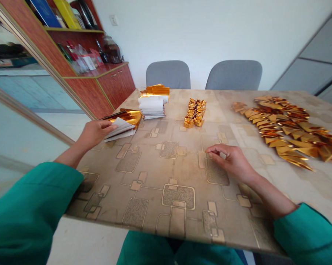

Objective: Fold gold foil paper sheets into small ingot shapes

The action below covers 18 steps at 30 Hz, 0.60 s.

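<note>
My left hand is at the left side of the table, thumb and fingers closed on the edge of a sheet of gold foil paper. The sheet's pale back is turned up, and it belongs to a loose pile with gold faces showing behind. My right hand hovers low over the tablecloth, right of the middle, fingers curled and tips together with nothing visible in them. Between the hands and farther back stand two short rows of folded gold foil ingots. A second stack of foil paper lies beside the left pile.
Long overlapping rows of folded gold foil pieces spread over the right of the table. Two grey chairs stand at its far side, before a white wall. A reddish cabinet with bottles and bags is at the back left.
</note>
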Tool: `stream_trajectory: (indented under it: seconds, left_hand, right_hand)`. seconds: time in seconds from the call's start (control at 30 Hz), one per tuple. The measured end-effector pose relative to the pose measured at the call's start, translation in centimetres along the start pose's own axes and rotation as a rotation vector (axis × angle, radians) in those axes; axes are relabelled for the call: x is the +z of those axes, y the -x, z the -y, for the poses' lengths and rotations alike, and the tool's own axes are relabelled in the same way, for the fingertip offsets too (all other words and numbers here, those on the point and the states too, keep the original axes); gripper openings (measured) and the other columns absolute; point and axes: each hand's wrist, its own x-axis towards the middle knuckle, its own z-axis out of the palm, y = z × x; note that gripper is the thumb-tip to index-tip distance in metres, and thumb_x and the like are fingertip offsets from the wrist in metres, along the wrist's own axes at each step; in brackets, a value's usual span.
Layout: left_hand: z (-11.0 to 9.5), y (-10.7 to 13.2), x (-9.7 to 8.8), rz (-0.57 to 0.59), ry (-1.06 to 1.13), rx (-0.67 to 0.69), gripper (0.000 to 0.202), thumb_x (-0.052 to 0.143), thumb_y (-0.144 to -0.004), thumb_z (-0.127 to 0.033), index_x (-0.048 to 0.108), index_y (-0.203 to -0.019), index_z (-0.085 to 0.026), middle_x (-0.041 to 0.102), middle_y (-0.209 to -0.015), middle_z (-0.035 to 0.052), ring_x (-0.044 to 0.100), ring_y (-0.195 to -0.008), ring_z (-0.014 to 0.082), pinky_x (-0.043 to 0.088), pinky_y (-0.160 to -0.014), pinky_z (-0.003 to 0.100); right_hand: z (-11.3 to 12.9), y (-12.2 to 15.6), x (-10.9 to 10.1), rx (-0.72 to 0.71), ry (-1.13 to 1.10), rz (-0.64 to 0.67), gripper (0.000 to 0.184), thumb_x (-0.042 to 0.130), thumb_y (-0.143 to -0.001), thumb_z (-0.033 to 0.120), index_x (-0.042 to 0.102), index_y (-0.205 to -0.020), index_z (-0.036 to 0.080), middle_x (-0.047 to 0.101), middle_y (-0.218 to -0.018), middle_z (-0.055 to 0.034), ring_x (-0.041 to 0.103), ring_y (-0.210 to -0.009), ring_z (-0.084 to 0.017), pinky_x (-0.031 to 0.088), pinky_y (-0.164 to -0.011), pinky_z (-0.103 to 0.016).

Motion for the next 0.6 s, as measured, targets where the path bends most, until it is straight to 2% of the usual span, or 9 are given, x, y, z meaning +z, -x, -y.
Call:
stream_trajectory:
  seconds: [0.13, 0.23, 0.33, 0.4, 0.47, 0.53, 0.6]
  left_hand:
    - [-1.0, 0.4, 0.2, -0.059, -0.067, 0.023, 0.025, 0.054, -0.092, -0.033, 0.071, -0.087, -0.015, 0.065, -0.068, -0.0091, 0.053, -0.071, 0.0109, 0.034, -0.069, 0.017]
    - [-2.0, 0.7, 0.0, -0.178, -0.1, 0.04, 0.027, 0.048, -0.095, -0.029, 0.069, -0.104, -0.014, 0.072, -0.091, -0.0048, 0.057, -0.084, 0.0141, 0.04, -0.083, 0.023]
    - [-3.7, 1.6, -0.4, -0.267, -0.092, 0.093, 0.03, 0.045, -0.098, -0.028, 0.064, -0.117, -0.016, 0.071, -0.11, -0.0036, 0.057, -0.094, 0.0132, 0.041, -0.093, 0.027]
    - [-5.4, 2.6, -0.5, -0.345, -0.032, 0.149, 0.028, 0.048, -0.097, -0.03, 0.065, -0.115, -0.017, 0.071, -0.104, -0.0034, 0.056, -0.084, 0.0111, 0.043, -0.089, 0.027]
    - [-7.5, 3.6, -0.1, -0.347, 0.117, 0.159, 0.027, 0.049, -0.096, -0.031, 0.065, -0.112, -0.016, 0.07, -0.097, -0.0016, 0.054, -0.075, 0.0102, 0.046, -0.084, 0.028]
    - [-10.1, 4.9, 0.9, -0.231, 0.473, 0.16, 0.027, 0.054, -0.093, -0.029, 0.059, -0.116, -0.014, 0.069, -0.097, 0.0011, 0.058, -0.079, 0.0129, 0.049, -0.081, 0.03]
    - [-12.9, 6.3, 2.3, -0.06, 0.884, 0.098, 0.029, 0.055, -0.092, -0.027, 0.056, -0.119, -0.018, 0.07, -0.101, 0.0027, 0.063, -0.088, 0.0175, 0.053, -0.081, 0.033]
  right_hand:
    - [0.0, 0.0, 0.0, -0.008, -0.004, -0.004, 0.014, 0.059, -0.09, 0.026, 0.071, -0.089, 0.02, 0.075, -0.083, -0.0037, 0.069, -0.072, -0.018, 0.054, -0.068, -0.031]
    - [0.0, 0.0, 0.0, -0.016, 0.008, -0.022, 0.013, 0.059, -0.09, 0.026, 0.07, -0.088, 0.02, 0.074, -0.079, -0.0034, 0.068, -0.07, -0.018, 0.053, -0.066, -0.03]
    - [0.2, -0.1, -0.1, -0.053, 0.026, -0.043, 0.013, 0.057, -0.09, 0.023, 0.07, -0.09, 0.02, 0.073, -0.078, -0.0033, 0.067, -0.069, -0.017, 0.053, -0.065, -0.029]
    - [0.5, -0.1, -0.1, -0.102, 0.044, -0.049, 0.015, 0.055, -0.092, 0.019, 0.07, -0.092, 0.02, 0.073, -0.081, -0.004, 0.067, -0.072, -0.018, 0.053, -0.067, -0.03]
    - [1.1, -0.1, -0.1, -0.181, 0.07, -0.067, 0.018, 0.052, -0.093, 0.016, 0.068, -0.1, 0.02, 0.072, -0.085, -0.005, 0.066, -0.077, -0.019, 0.053, -0.071, -0.032]
    - [1.9, 0.1, 0.0, -0.284, 0.125, -0.094, 0.025, 0.052, -0.094, 0.017, 0.063, -0.117, 0.02, 0.071, -0.097, -0.0081, 0.065, -0.088, -0.021, 0.053, -0.078, -0.036]
    - [2.9, 0.4, 0.3, -0.382, 0.22, -0.108, 0.044, 0.059, -0.093, 0.024, 0.05, -0.136, 0.02, 0.064, -0.118, -0.0134, 0.06, -0.106, -0.027, 0.051, -0.089, -0.044]
